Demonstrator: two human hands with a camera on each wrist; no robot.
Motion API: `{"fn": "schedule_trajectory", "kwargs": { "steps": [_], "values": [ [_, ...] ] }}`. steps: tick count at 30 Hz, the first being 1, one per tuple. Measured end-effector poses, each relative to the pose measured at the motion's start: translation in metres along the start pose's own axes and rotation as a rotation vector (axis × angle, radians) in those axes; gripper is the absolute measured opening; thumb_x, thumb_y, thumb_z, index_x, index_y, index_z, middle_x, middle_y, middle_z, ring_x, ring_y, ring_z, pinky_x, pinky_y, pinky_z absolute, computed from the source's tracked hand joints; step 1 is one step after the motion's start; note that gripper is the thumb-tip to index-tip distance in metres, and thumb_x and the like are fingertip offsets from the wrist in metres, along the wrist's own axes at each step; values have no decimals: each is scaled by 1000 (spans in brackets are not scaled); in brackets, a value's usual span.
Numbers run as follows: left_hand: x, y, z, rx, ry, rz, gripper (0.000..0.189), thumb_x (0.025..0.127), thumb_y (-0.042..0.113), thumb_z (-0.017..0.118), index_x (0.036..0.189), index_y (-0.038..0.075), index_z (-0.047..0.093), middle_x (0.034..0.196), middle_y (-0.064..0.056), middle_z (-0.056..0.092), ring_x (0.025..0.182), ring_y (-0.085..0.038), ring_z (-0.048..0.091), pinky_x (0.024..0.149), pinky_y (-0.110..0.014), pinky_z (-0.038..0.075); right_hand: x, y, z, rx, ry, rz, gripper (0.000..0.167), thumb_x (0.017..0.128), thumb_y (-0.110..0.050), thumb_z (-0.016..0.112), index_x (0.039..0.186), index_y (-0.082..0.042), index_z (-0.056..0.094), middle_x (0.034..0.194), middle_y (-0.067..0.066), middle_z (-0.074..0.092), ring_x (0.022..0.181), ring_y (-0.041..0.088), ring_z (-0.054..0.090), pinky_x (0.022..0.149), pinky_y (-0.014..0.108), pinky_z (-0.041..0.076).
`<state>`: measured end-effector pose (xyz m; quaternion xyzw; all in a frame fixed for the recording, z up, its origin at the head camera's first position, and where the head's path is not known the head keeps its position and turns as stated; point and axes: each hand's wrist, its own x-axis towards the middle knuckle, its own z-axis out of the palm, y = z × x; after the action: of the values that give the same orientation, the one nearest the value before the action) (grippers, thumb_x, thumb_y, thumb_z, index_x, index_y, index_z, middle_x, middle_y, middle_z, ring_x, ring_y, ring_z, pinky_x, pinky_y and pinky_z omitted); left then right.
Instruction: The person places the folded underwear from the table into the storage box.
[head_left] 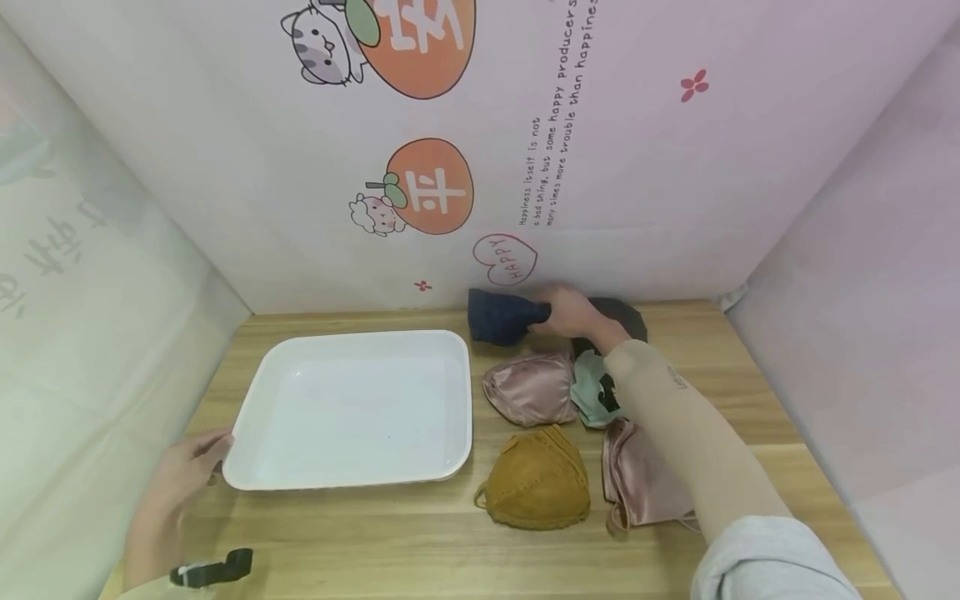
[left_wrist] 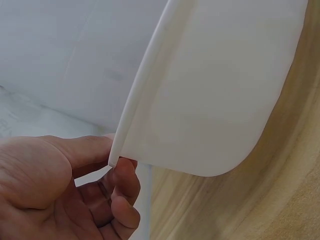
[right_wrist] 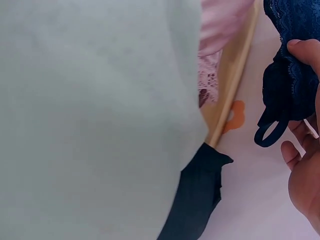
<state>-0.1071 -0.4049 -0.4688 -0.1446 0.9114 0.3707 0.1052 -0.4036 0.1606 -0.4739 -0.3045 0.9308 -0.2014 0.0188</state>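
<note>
My left hand [head_left: 183, 471] pinches the rim of a white rectangular tray [head_left: 352, 408] at its near left corner, thumb above and fingers curled below. In the left wrist view the tray's outer side [left_wrist: 210, 90] stands above the wooden surface. By the back wall, my right hand [head_left: 566, 312] holds a folded navy lace bra [head_left: 498, 318] by its right end. A strap loop of this bra [right_wrist: 302, 25] hangs down in the right wrist view. Just right of that hand lies a dark cloth garment [head_left: 618, 315], partly behind the forearm.
Right of the tray lie a pink satin bra [head_left: 531, 390], a mint green garment [head_left: 592, 392], a folded mustard bra [head_left: 536, 479] and another pink satin garment [head_left: 645, 479], partly under my right forearm. Printed cloth walls enclose the wooden tabletop [head_left: 360, 542]. A pale surface blocks much of the right wrist view.
</note>
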Motion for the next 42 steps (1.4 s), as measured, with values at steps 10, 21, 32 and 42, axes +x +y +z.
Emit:
{"fn": "schedule_trajectory", "kwargs": {
  "steps": [10, 21, 32, 42],
  "values": [
    [0, -1, 0, 3, 3, 14, 54, 109, 29, 37, 141, -14, 42, 89, -3, 67, 74, -8, 58, 64, -23, 54, -2, -13, -10, -38, 16, 7, 53, 77, -29, 85, 122, -6, 69, 125, 11, 70, 120, 32, 62, 105, 49, 50],
    [-2, 1, -1, 9, 7, 30, 53, 109, 28, 38, 140, -15, 44, 93, -6, 68, 73, -7, 59, 63, -23, 55, -7, -26, -17, -102, 21, 0, 55, 79, -38, 83, 122, -6, 70, 127, 12, 69, 121, 33, 61, 106, 49, 49],
    [-3, -1, -1, 27, 8, 42, 53, 109, 29, 37, 140, -14, 45, 96, -8, 69, 75, -7, 59, 65, -22, 55, -6, -48, -26, -110, 80, -70, 46, 76, -36, 83, 113, -10, 74, 117, 8, 73, 113, 29, 66, 100, 45, 53],
    [-4, 0, -1, 25, 4, 37, 53, 109, 29, 37, 140, -14, 44, 92, -5, 69, 75, -7, 59, 64, -22, 54, -5, -75, -31, -121, 89, -79, 48, 76, -38, 83, 114, -9, 74, 116, 9, 74, 111, 30, 66, 101, 44, 52]
  ]
}}
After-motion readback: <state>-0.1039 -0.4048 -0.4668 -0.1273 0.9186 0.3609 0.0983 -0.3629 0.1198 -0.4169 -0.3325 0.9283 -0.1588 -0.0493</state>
